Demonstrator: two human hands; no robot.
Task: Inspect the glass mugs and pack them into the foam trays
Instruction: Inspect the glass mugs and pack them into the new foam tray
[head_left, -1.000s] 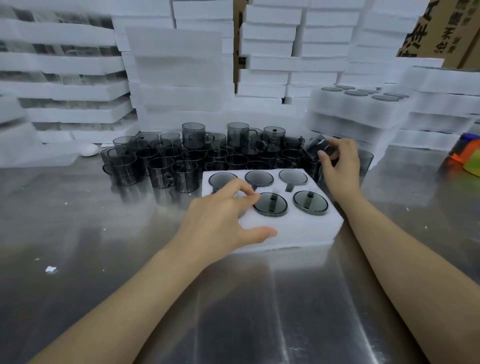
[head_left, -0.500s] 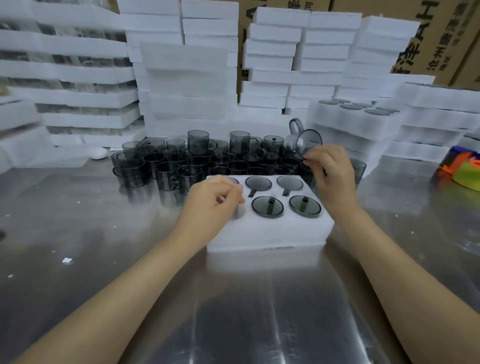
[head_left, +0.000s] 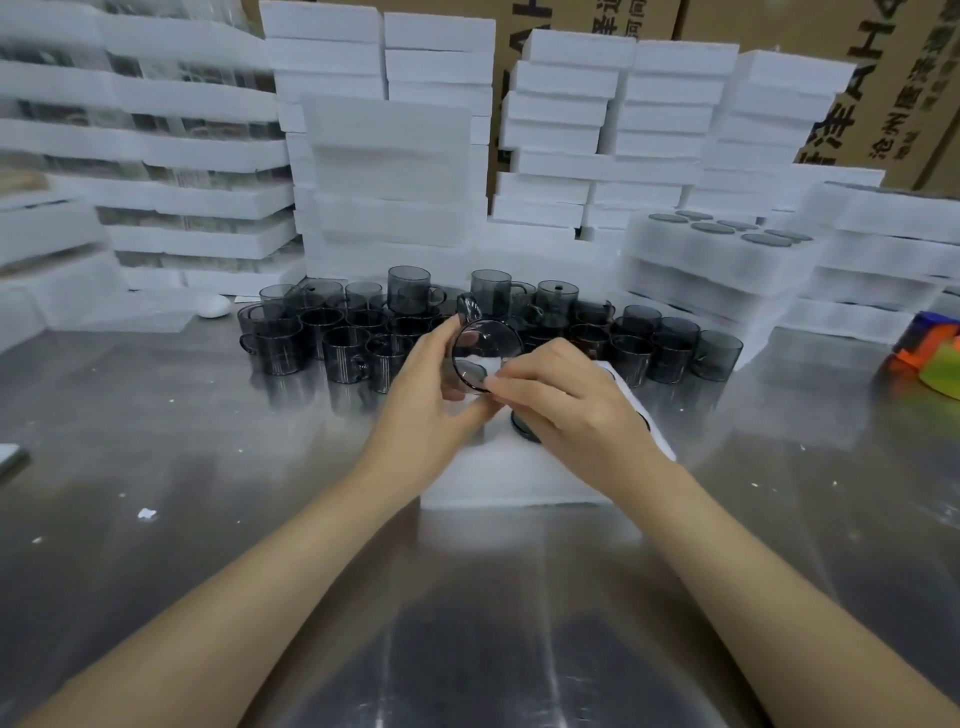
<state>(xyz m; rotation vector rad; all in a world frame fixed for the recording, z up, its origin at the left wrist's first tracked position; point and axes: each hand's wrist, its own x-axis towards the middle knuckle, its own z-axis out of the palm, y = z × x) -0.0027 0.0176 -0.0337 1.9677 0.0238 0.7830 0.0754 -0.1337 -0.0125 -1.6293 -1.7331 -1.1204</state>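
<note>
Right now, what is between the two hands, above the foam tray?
In the head view, one smoky glass mug lies tilted between them: the left hand grips its side, the right hand pinches its rim, above the foam tray.

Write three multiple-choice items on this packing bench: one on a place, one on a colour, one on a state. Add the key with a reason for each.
1. Where is the held mug?
A. above the foam tray
B. on the floor
C. inside a cardboard box

2. What colour are the loose mugs?
A. red
B. smoky grey
C. white

3. How is the held mug gripped?
A. by neither hand
B. by one hand only
C. by both hands

Key: 1 A, it is lifted over the tray; 2 B, dark see-through glass; 3 C, the left hand and right hand both hold it.
</note>
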